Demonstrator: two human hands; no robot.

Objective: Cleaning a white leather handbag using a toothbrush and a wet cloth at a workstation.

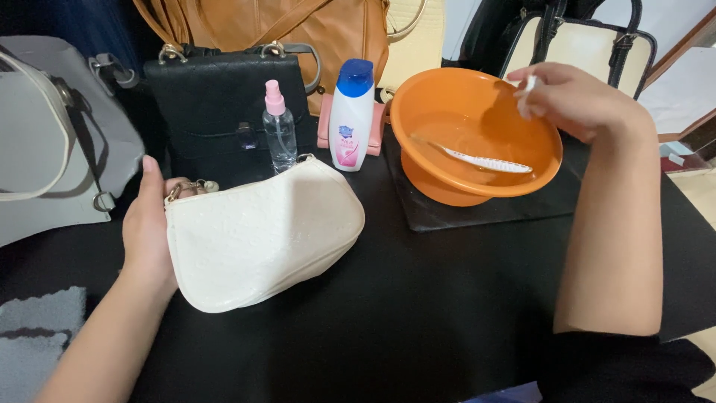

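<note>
A cream-white handbag lies on the black table. My left hand grips its left end, by the metal chain ring. My right hand hovers over the far rim of an orange basin and pinches the white handle end of a toothbrush. The brush slants down into the basin, its head under shallow water. A white bottle with a blue cap and a clear spray bottle with a pink top stand just behind the bag.
A black handbag, a tan leather bag, a grey bag at left and a cream-and-black bag at back right ring the table. The basin sits on a dark slate board. A grey cloth lies at lower left.
</note>
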